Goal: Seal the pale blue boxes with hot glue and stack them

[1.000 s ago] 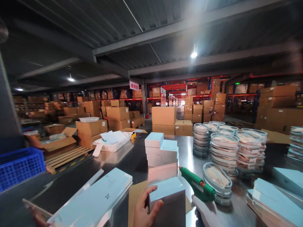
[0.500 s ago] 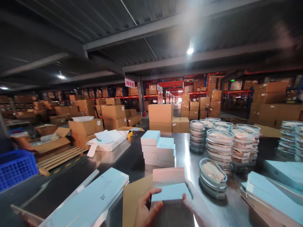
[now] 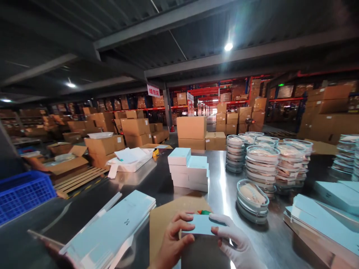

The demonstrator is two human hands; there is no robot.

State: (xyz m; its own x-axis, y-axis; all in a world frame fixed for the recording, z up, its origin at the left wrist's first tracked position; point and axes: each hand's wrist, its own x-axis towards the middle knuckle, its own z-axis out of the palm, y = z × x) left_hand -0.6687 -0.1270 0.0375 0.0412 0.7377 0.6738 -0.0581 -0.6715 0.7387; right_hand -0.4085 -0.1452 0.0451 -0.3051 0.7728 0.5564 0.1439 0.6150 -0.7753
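A small light-blue box point(image 3: 202, 226) with a shaded grey front is between my two hands, just above a sheet of brown cardboard point(image 3: 161, 222). My bare left hand point(image 3: 175, 239) grips its left end, fingers on top and thumb at the front. On the opposite end is my right hand point(image 3: 234, 239), in a white glove with some fingertips bare, closed on the box. Behind the box a small green and orange item point(image 3: 204, 212) shows in part. Farther back stands a stack of similar blue-topped boxes point(image 3: 188, 171).
Flat light-blue cartons point(image 3: 117, 228) lie at left, and more blue cartons point(image 3: 325, 220) at right. Stacks of clear round containers point(image 3: 262, 168) stand on the metal table point(image 3: 280, 246). A white tray of papers point(image 3: 131, 162) is back left, beside a blue crate point(image 3: 25, 192).
The pinkish flap that stood up behind the box is no longer visible, and the top looks flat. My right fingers have come onto the box's top. The view has tilted slightly down.
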